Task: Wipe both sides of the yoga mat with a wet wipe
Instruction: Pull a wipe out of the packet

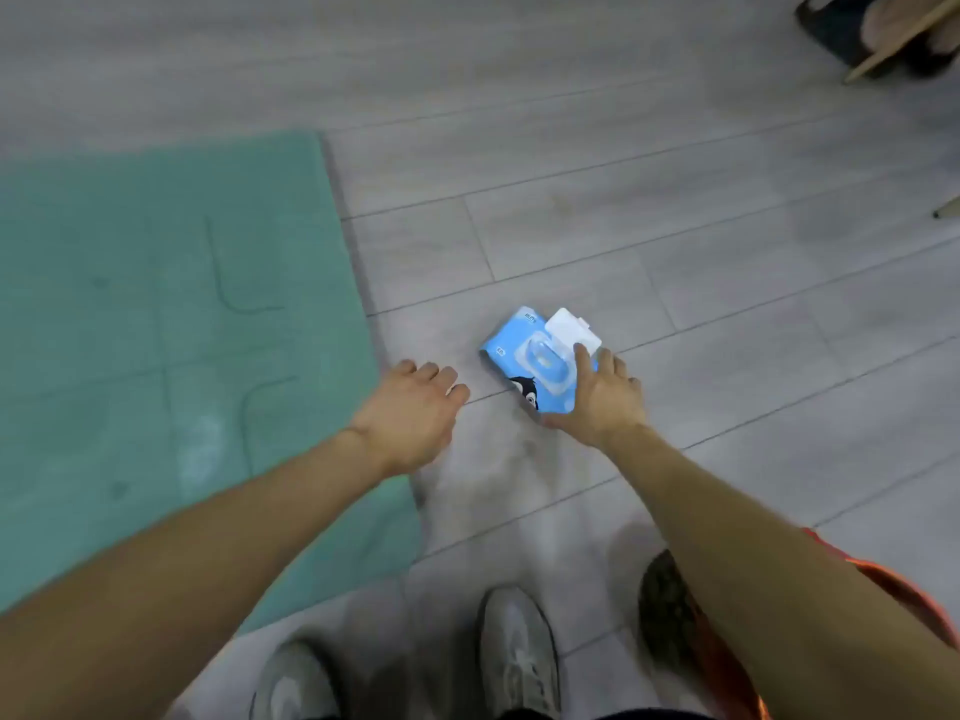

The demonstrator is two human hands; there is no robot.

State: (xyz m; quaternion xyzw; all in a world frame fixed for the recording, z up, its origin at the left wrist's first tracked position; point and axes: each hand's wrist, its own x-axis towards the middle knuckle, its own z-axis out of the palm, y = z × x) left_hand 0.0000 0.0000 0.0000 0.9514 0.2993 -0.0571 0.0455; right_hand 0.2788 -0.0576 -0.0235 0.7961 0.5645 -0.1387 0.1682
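A green yoga mat (156, 330) lies flat on the grey floor at the left. To its right sits a blue wet wipe pack (524, 358) with its white lid (571, 327) flipped open. My right hand (597, 397) rests on the pack's near right corner, thumb along the near edge and index finger reaching toward the lid. My left hand (410, 413) hovers over the floor between the mat's edge and the pack, fingers loosely curled, holding nothing.
Grey plank floor (675, 226) spreads to the right and beyond. My two shoes (519, 652) show at the bottom. A dark object and a wooden leg (883, 49) sit at the top right corner.
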